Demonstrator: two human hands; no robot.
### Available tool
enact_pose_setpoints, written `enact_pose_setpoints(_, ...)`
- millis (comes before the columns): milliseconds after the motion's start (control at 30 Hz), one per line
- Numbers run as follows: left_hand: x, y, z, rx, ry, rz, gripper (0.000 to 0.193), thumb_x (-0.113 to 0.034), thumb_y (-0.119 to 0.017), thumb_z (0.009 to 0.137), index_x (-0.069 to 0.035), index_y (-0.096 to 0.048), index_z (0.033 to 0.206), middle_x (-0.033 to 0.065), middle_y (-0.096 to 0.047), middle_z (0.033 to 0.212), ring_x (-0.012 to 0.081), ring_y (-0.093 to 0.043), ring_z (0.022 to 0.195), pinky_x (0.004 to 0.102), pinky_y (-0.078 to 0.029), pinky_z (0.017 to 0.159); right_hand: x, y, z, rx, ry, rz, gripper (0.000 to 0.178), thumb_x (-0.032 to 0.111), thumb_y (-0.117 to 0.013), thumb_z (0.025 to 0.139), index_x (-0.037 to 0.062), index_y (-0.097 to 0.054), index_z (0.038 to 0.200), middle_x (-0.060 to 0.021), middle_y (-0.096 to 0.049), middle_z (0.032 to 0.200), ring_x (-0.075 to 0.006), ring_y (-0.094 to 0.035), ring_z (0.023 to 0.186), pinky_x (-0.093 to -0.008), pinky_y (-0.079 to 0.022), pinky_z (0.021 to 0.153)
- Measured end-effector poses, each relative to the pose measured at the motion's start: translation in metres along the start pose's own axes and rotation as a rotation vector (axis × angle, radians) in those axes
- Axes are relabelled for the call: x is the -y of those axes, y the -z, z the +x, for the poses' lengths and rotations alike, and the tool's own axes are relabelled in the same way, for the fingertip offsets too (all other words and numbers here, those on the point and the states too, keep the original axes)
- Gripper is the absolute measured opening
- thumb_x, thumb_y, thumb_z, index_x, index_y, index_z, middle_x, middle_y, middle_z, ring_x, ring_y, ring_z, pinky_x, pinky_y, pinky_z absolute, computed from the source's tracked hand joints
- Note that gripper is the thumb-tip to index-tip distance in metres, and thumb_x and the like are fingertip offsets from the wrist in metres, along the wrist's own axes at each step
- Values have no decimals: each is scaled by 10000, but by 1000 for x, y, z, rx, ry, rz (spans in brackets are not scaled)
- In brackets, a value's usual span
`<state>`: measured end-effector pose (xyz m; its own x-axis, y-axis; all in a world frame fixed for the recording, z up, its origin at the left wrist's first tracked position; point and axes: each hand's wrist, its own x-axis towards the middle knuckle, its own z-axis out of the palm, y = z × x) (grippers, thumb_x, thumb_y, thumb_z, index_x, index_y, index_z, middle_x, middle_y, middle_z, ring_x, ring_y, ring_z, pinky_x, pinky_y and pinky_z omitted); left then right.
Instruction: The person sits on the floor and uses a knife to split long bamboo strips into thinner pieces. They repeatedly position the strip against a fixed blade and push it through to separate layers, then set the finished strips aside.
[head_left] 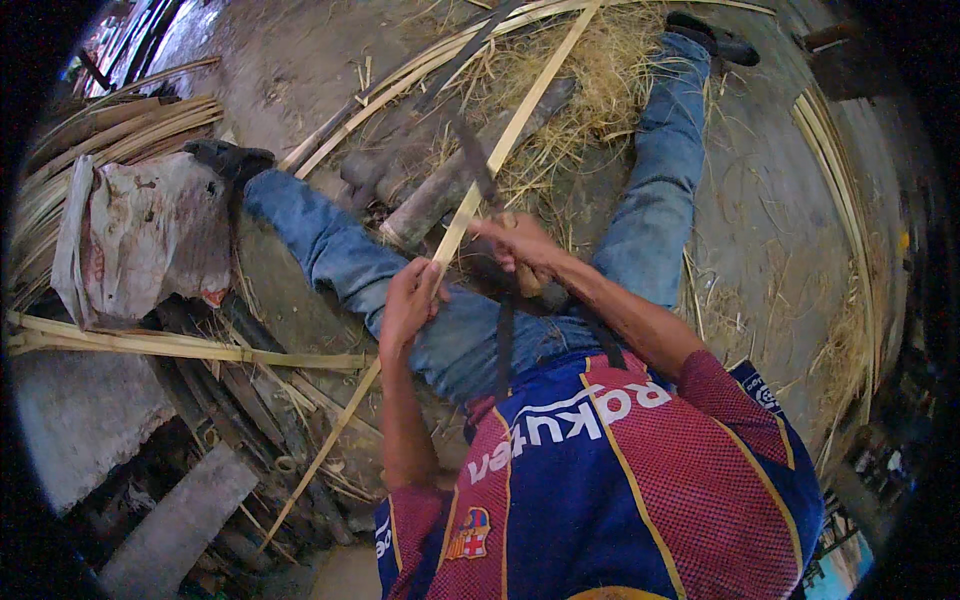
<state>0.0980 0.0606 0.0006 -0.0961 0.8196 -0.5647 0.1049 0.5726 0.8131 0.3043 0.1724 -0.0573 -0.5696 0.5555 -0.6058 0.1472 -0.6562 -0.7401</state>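
Note:
My left hand (408, 300) is closed around a long, pale bamboo strip (527, 108), which runs slantwise from the far middle down past my left forearm. My right hand (522, 248) grips a knife (474, 160) with a dark blade. The blade points away from me and lies against the strip, a little beyond my left hand. Most of the handle is hidden by my fingers. Under the strip, between my legs, is a thick round piece of wood (425, 208), its cut end toward me.
Fine shavings (590, 110) heap between my outstretched legs. Long strips (370, 105) curve across the floor beyond. To the left are a crumpled pale sack (155, 240), bundled strips (130, 130) and a flat board (185, 520). More strips (840, 190) lie along the right.

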Motion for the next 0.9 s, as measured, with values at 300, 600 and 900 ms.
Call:
enact_pose_setpoints(300, 4, -16, 26, -91, -154, 177, 280, -270, -549, 1001, -12, -629, 931, 3, -569, 772, 92, -482, 700, 277, -407, 638, -35, -17, -7, -32, 62, -252, 324, 366, -713, 852, 44, -672, 844, -32, -617, 637, -152, -565, 485, -347, -466, 473)
enact_pose_setpoints(600, 29, 4, 53, -224, -166, 227, 309, -278, -622, 946, 26, -649, 998, 66, -625, 786, 136, -537, 727, 308, -440, 671, 3, -19, -78, 81, 189, -481, 373, 348, -707, 818, 38, -594, 642, -43, -517, 556, -142, -487, 541, -361, -406, 493)
enact_pose_setpoints(900, -3, 2, 17, -258, 20, 302, 208, -234, -603, 934, -37, -608, 1002, 137, -611, 742, 249, -602, 703, 388, -462, 650, 83, 66, -50, -662, 384, -742, 519, 479, -647, 900, 15, -585, 678, -122, -585, 588, -251, -574, 534, -372, -450, 508)
